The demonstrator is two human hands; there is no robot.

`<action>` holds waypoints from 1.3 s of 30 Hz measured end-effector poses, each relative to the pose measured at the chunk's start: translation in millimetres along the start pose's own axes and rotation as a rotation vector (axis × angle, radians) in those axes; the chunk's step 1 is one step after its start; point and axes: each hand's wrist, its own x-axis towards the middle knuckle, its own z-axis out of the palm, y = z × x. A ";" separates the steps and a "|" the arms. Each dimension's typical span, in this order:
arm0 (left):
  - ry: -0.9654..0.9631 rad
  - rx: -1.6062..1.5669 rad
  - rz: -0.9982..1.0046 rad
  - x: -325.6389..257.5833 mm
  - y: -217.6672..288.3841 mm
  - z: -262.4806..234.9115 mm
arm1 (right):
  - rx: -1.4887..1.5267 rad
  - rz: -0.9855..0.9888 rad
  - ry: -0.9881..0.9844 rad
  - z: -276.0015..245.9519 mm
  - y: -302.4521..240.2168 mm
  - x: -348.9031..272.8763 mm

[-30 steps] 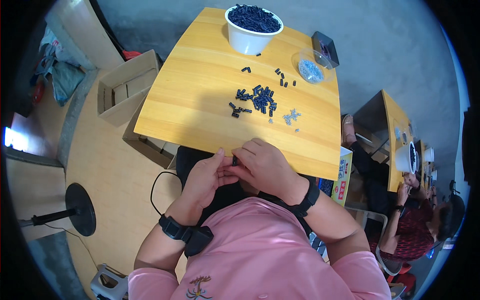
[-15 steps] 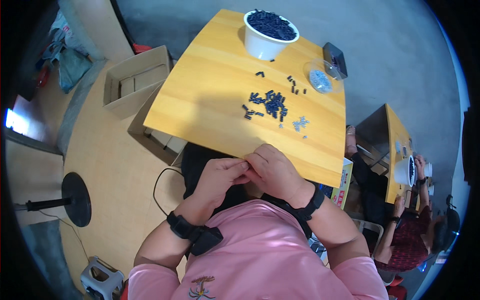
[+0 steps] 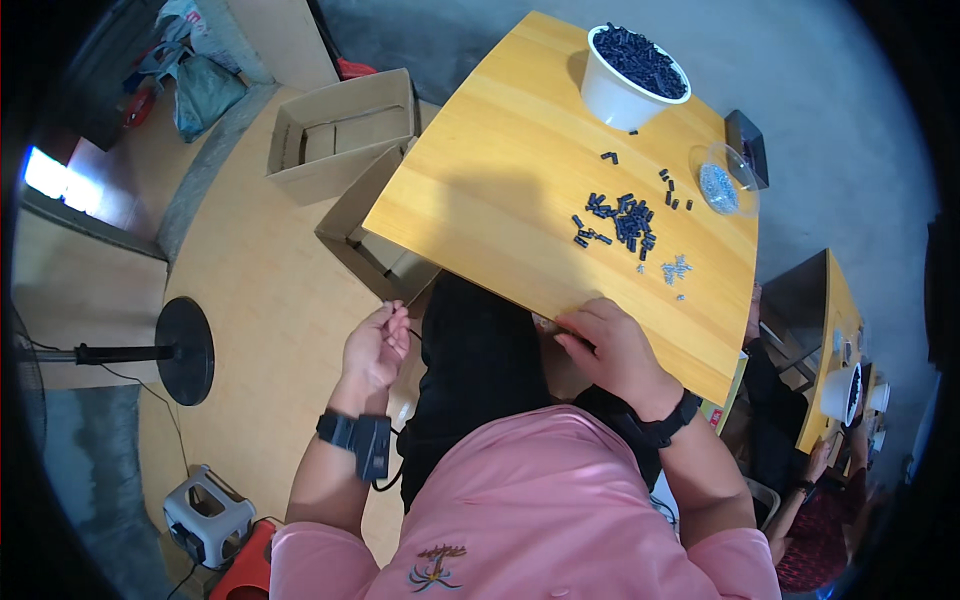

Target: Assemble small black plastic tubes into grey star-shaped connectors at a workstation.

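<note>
My left hand (image 3: 377,345) is off to the left of the table, beside the nearer cardboard box. Its fingers are bent in and the thumb meets the fingertips; anything pinched there is too small to make out. At the table's near edge, my right hand (image 3: 612,350) has its fingers curled under, and what they hold, if anything, is hidden. Farther in on the table lies a loose pile of short black cylindrical pieces (image 3: 632,224). Beside it is a small heap of silvery metal bits (image 3: 676,269).
A white tub (image 3: 625,100) full of black pieces stands at the table's (image 3: 480,160) far end. A clear dish (image 3: 718,188) of silvery bits is near a black tray (image 3: 747,150). Two cardboard boxes (image 3: 345,135) sit left. Another person (image 3: 820,530) works at a table on the right.
My hands were together at the table edge and are now apart. The left hand has moved left toward the box; the right hand stays by the edge. The view has shifted.
</note>
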 end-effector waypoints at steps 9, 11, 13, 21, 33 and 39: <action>0.095 -0.075 0.441 74.7 85.0 14.0 | 0.145 0.066 -0.005 1.9 7.9 -0.9; 0.093 -0.103 0.442 71.1 83.0 10.2 | 0.144 0.062 0.010 3.1 10.0 -2.5; 0.083 -0.129 0.413 60.6 73.2 3.3 | 0.121 0.034 0.027 4.1 12.7 -3.8; 0.076 -0.119 0.547 17.0 57.9 32.0 | 0.085 -0.001 0.066 11.4 24.1 -3.9; -0.331 0.486 0.358 -45.4 -52.0 177.2 | 0.071 0.002 0.021 -9.8 27.9 -18.2; -0.332 0.628 0.214 -29.5 -81.9 177.5 | -0.027 0.188 0.169 -35.8 41.7 -8.4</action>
